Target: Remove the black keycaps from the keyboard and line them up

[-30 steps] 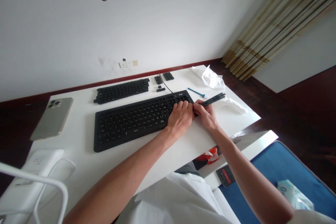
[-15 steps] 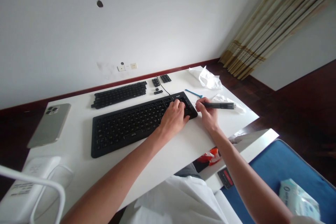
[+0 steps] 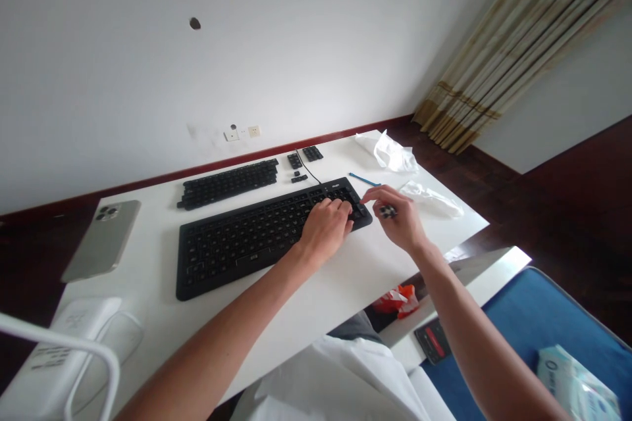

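Observation:
A black keyboard (image 3: pixel 247 243) lies on the white table, its key caps off over most of the board. Over the number pad at its right end my left hand (image 3: pixel 326 222) presses down, fingers bent and closed on that end. My right hand (image 3: pixel 397 217) is just off the right edge, with its index finger reaching to the corner of the keyboard. A black pen-like tool (image 3: pixel 388 211) is held in its curled fingers, now seen nearly end-on. Behind the keyboard lie a long block of removed key caps (image 3: pixel 230 182) and smaller groups of key caps (image 3: pixel 312 153).
A blue stick-like tool (image 3: pixel 364 179) and crumpled white tissues (image 3: pixel 390 152) lie at the right. A phone (image 3: pixel 103 240) and a white power strip (image 3: pixel 74 335) are at the left. An open drawer (image 3: pixel 486 270) juts out beside a blue seat (image 3: pixel 523 316) with a wipes packet (image 3: pixel 575 381).
My right hand has turned, swinging the pen-like tool from sideways to end-on, and its index finger now reaches the keyboard's edge. My left hand stays on the number pad. The view has shifted slightly.

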